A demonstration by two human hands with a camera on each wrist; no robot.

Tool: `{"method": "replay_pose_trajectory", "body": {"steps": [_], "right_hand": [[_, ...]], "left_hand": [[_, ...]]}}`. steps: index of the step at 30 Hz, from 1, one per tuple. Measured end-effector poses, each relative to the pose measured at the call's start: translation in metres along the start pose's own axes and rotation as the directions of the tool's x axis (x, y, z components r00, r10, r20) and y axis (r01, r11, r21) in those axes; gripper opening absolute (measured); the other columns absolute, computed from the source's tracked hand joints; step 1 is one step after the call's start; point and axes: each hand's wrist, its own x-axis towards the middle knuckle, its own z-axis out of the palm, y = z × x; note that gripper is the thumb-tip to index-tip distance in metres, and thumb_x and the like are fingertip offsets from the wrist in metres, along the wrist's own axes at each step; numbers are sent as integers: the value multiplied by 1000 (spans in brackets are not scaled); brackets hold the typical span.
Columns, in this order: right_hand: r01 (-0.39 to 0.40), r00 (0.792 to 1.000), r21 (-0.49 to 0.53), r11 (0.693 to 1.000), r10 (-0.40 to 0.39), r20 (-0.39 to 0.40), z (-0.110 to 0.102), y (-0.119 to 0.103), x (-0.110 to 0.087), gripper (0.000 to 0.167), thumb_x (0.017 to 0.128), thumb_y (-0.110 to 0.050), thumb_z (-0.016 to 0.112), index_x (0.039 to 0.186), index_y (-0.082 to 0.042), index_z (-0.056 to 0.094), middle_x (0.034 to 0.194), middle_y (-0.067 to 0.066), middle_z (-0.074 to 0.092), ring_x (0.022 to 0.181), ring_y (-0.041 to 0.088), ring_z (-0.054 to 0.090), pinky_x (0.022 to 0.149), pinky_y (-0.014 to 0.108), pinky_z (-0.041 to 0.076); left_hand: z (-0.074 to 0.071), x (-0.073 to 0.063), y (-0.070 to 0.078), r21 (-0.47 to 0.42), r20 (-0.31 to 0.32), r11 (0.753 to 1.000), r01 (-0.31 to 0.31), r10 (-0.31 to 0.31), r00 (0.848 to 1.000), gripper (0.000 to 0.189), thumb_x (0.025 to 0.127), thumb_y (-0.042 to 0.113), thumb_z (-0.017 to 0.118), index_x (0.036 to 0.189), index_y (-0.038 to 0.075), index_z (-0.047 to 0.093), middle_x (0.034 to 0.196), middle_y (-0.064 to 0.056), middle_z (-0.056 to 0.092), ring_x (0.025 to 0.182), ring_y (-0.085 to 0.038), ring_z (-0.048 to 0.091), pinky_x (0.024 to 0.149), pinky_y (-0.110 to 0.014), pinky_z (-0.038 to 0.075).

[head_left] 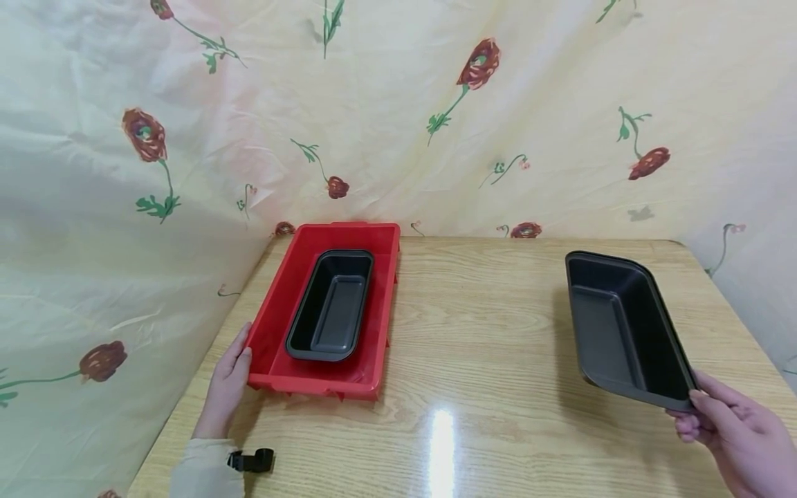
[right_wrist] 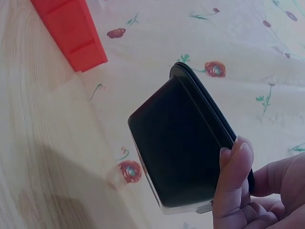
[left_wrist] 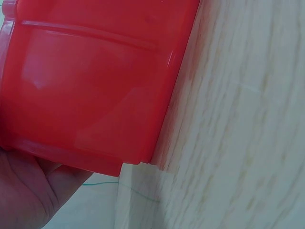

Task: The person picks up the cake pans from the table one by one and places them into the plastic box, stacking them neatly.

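At the left, a red plastic tray [head_left: 387, 311] lies on the table with a dark loaf pan [head_left: 338, 315] inside it. My left hand [head_left: 229, 380] grips the tray's near left corner; in the left wrist view, part of that hand [left_wrist: 28, 191] shows at the red wall's edge. On the right, my right hand [head_left: 735, 429] pinches the near corner of another dark loaf pan [head_left: 607, 332], thumb over the rim and fingers beneath. This pan is tilted and casts a shadow on the table. Its dark outside [right_wrist: 176, 138] faces the right wrist camera.
The wooden table [head_left: 473, 332] carries both the tray and a bright light reflection near its front. Behind and at the sides hangs a pale cloth [head_left: 386, 90] with red flowers. A black strap [head_left: 252, 460] sits at my left cuff.
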Motion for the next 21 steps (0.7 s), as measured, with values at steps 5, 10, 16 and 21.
{"method": "replay_pose_trajectory", "body": {"steps": [5, 10, 16, 21], "right_hand": [[22, 999, 22, 1000, -22, 38, 5, -1, 0, 43, 105, -8, 37, 109, -36, 69, 83, 3, 71, 60, 17, 59, 51, 28, 50], [59, 995, 82, 995, -65, 80, 9, -1, 1, 43, 104, -3, 38, 115, -31, 69, 86, 7, 72, 60, 17, 60, 52, 29, 50], [58, 994, 63, 996, -64, 85, 12, -1, 0, 43, 104, -4, 39, 114, -33, 69, 88, 5, 72, 60, 17, 59, 52, 29, 50], [60, 992, 52, 997, -65, 104, 15, -3, 0, 42, 104, -4, 39, 114, -33, 68, 91, 2, 71, 62, 18, 59, 53, 29, 50]], "left_hand": [[1, 1, -1, 1, -2, 1000, 3, -3, 1000, 53, 107, 28, 34, 157, 26, 18, 160, -8, 22, 139, -36, 30, 91, -19, 43], [0, 1, 0, 3, 5, 1000, -20, 20, 1000, 53, 107, 25, 34, 157, 24, 17, 160, -10, 20, 139, -36, 29, 91, -17, 42], [0, 0, 0, 4, 13, 1000, -22, 22, 1000, 54, 107, 24, 34, 158, 24, 16, 161, -11, 19, 139, -37, 28, 93, -22, 43], [-1, 0, 0, 1, 10, 1000, -3, 3, 1000, 53, 107, 25, 32, 158, 24, 16, 161, -10, 20, 139, -36, 28, 99, -34, 43]]}}
